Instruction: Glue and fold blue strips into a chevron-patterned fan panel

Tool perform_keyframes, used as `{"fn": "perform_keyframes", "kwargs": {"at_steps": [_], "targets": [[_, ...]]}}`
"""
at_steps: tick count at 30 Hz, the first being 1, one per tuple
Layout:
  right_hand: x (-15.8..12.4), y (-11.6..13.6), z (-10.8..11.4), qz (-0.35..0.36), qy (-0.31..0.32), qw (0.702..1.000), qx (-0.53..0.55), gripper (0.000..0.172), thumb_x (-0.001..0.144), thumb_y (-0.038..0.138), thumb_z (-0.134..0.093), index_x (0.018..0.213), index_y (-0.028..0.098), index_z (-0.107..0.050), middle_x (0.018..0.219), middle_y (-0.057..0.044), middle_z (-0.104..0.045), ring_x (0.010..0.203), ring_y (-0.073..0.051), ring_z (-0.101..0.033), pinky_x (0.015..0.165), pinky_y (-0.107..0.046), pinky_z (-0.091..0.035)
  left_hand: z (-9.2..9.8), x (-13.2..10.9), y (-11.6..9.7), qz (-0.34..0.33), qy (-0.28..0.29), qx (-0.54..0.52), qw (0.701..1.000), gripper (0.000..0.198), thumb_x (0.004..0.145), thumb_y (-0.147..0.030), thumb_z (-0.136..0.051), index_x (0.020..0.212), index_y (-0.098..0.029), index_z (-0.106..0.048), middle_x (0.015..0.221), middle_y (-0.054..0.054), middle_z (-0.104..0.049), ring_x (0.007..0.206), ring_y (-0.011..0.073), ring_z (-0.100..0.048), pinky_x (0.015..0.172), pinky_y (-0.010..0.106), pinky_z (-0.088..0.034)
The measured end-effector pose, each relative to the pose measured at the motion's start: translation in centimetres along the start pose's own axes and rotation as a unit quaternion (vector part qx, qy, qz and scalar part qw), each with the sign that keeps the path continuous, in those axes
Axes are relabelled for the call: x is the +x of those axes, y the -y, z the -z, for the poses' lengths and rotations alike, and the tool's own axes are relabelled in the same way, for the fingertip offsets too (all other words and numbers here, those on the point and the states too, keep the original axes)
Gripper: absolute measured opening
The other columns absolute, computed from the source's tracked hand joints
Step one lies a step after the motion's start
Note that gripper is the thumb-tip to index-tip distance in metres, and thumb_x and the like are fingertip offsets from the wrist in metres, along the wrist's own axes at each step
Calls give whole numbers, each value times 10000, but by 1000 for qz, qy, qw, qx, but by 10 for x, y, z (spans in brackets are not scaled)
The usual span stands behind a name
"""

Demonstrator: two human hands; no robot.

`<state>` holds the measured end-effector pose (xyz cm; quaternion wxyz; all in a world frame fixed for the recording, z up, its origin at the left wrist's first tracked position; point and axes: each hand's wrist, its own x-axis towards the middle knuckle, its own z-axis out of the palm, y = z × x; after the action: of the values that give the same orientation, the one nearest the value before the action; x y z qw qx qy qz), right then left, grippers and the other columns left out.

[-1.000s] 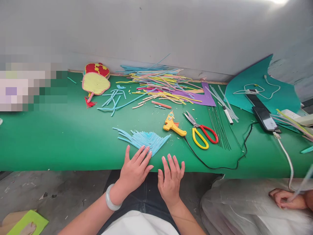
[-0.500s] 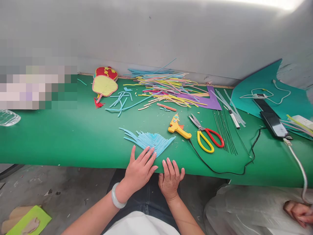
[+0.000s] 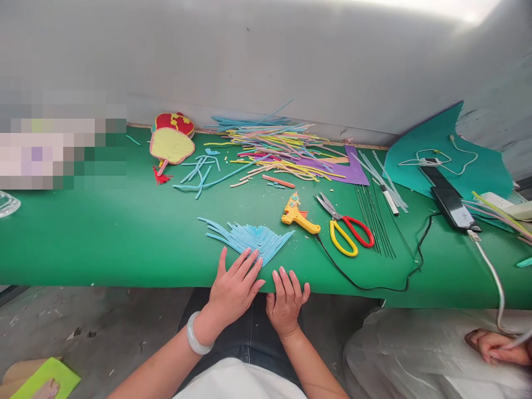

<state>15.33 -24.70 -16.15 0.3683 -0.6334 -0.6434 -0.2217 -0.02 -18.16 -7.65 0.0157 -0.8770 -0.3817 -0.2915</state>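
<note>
A fan-shaped piece of light-blue strips (image 3: 249,235), laid side by side, lies flat on the green table (image 3: 103,244). My left hand (image 3: 236,282), with a pale bangle on its wrist, rests with fingers spread at the lower edge of this piece, its fingertips touching the strips. My right hand (image 3: 286,302) lies on the table's front edge, just right of the piece, fingers extended and holding nothing. To the right are a yellow hot glue gun (image 3: 301,215) and scissors (image 3: 343,219) with one yellow and one red handle.
Coloured strips (image 3: 278,149) are heaped at the back, partly over a purple sheet (image 3: 355,166). Two small fan-shaped crafts (image 3: 172,145) lie back left. Thin green wires (image 3: 376,221), a marker (image 3: 389,199), a phone (image 3: 455,208) and cables are right. Another person's hand (image 3: 499,346) shows lower right.
The view has shifted slightly, so most things appear a little further left. Both of my hands keep their places against the table and the blue piece.
</note>
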Motion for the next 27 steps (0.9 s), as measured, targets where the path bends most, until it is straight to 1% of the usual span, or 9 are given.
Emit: {"fn": "perform_keyframes", "kwargs": {"at_steps": [3,7,14,17,27], "targets": [[2,0,1,6,-2,1000,4,483,1006,270,-420,1479,179,-456,1201,-125,-693,1325,-260,-496,1207,-520,-140,1,1,0,0,-5,-7,1000,347,999,-336,-528,1304,-203,-626,1380,91,-637,1320,241,-567,1261,564,-21],[4,0,2,9,1,1000,-1,477,1005,263,-422,1472,174,-459,1190,-128,-693,1307,-263,-508,1205,-522,-141,1,1,0,-1,-7,-12,1000,340,996,-330,-536,1293,-193,-629,1380,90,-636,1313,247,-573,1259,564,-15],[0,0,0,0,3,1000,-11,452,1010,285,-402,1449,205,-474,1216,-123,-687,1282,-272,-544,1196,-530,-160,-1,0,1,-3,-9,-12,1000,340,999,-330,-537,1294,-189,-628,1397,85,-622,1319,253,-567,1256,574,-19],[0,0,-2,-3,-10,1000,-8,448,1015,297,-399,1446,204,-478,1200,-116,-690,1275,-265,-545,1195,-528,-164,-2,0,1,-4,-10,-8,1000,343,997,-331,-539,1296,-188,-627,1398,80,-622,1318,252,-567,1257,574,-22],[2,1,-2,0,-16,1000,-1,475,1021,293,-397,1481,190,-462,1177,-115,-692,1298,-257,-508,1197,-515,-160,-3,-1,0,-1,-11,-12,1000,355,1001,-333,-533,1318,-195,-612,1402,76,-618,1315,252,-570,1258,571,-21]]}}
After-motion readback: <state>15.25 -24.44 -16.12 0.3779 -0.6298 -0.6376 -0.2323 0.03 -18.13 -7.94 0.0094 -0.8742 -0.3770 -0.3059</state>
